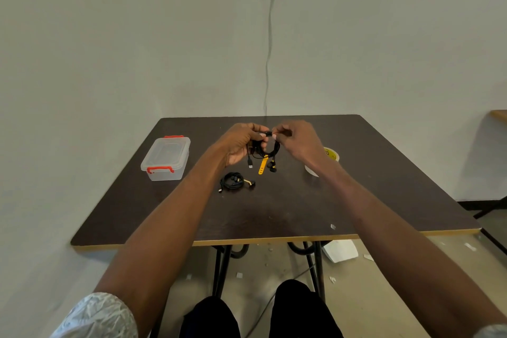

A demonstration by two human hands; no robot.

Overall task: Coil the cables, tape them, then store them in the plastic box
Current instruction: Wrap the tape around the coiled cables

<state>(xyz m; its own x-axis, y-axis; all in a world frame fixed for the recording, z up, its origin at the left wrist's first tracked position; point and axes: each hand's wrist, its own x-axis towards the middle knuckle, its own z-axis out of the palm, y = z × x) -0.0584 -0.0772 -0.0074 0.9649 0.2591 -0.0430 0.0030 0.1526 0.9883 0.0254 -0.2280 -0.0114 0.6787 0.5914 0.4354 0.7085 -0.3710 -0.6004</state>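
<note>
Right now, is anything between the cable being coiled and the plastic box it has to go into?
On the table, nothing visible lies between the held cable and the plastic box. But the box's lid with red clips looks closed, so that blocks storing it.

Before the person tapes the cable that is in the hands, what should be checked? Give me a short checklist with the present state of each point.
1. Cable held by both hands: ok, left hand grips the coil, right hand pinches its top.
2. Coil fully wound: not ok, a plug end and the earbuds hang loose below.
3. Tape roll within reach: ok, on the table just behind the right hand.
4. Plastic box open for storing: not ok, its lid is on.
5. Second cable taped: cannot tell, it lies coiled on the table.
</note>
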